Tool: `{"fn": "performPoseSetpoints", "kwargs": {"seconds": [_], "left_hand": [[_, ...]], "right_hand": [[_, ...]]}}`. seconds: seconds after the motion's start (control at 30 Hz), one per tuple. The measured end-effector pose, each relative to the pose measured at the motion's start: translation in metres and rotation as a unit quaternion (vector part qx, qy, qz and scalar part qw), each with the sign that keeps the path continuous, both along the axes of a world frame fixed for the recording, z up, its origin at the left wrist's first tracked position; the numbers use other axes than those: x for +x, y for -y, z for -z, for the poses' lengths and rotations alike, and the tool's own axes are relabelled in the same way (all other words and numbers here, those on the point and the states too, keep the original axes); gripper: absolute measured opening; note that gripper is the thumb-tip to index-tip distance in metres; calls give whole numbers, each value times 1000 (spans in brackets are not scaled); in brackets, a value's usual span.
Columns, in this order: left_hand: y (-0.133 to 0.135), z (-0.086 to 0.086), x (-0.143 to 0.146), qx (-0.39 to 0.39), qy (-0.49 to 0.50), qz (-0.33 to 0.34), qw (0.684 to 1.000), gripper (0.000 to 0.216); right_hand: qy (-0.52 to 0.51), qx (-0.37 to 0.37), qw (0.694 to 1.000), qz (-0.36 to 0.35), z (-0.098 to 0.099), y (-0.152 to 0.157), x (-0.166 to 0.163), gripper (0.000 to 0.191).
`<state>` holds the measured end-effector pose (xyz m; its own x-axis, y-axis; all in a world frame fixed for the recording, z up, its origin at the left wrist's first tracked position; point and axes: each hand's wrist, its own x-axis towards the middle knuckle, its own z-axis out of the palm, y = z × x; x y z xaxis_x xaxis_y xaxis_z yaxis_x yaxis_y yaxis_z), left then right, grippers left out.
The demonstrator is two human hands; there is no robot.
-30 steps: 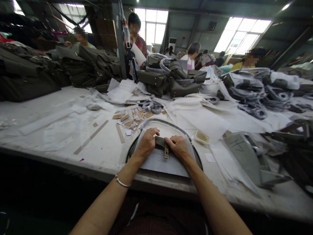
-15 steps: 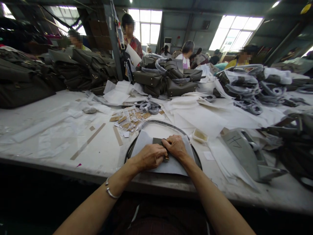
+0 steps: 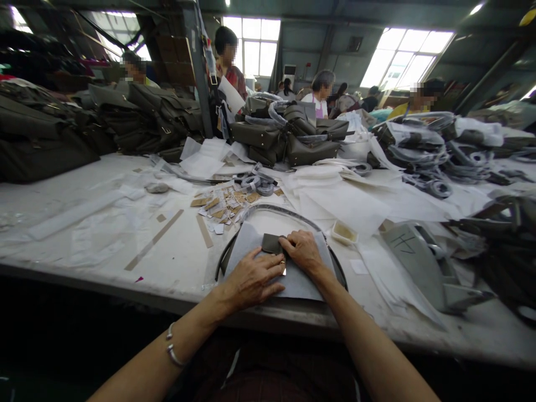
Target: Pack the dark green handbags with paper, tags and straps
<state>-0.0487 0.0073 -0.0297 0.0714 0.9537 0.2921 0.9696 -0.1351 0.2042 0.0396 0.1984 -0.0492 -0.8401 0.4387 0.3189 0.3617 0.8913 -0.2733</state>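
Note:
A bag lies before me at the table's front edge, its dark handle looped away from me and a grey-white sheet over its body. On the sheet shows a dark olive leather tab with a shiny metal piece just below it. My left hand rests flat with fingers spread over the sheet, fingertips by the metal piece. My right hand has its fingers curled, thumb at the tab's right edge, gripping it there. The palm hides part of the tab.
Brown paper tags lie in a heap beyond the bag. A small plastic tub, white sheets and a grey tape dispenser are to the right. Stacked dark bags stand at the back. Several people work behind them.
My left hand has gone from a pinch near the metal piece to flat, spread fingers, uncovering more of the tab. My right hand stays nearly in place.

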Motion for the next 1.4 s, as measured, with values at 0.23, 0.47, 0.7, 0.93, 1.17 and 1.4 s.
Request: {"fn": "performPoseSetpoints", "kwargs": {"seconds": [0.23,0.47,0.7,0.93,1.17,1.4], "left_hand": [[5,0,7,-7,-54,1,999,41],[3,2,5,-22,-30,-6,999,39],[8,16,10,37,-56,-9,998,40],[6,21,19,105,-30,-10,994,25],[2,13,18,58,-11,-10,998,22],[7,10,18,26,15,-4,1000,33]], "right_hand": [[-6,-6,1000,-6,-2,6,3,38],[22,-190,980,-53,-28,-5,7,33],[64,-271,936,-214,-43,-1,43,18],[65,-180,957,-219,-30,5,45,17],[94,-54,956,-271,-36,3,37,12],[154,31,906,-393,-61,2,23,22]]}}
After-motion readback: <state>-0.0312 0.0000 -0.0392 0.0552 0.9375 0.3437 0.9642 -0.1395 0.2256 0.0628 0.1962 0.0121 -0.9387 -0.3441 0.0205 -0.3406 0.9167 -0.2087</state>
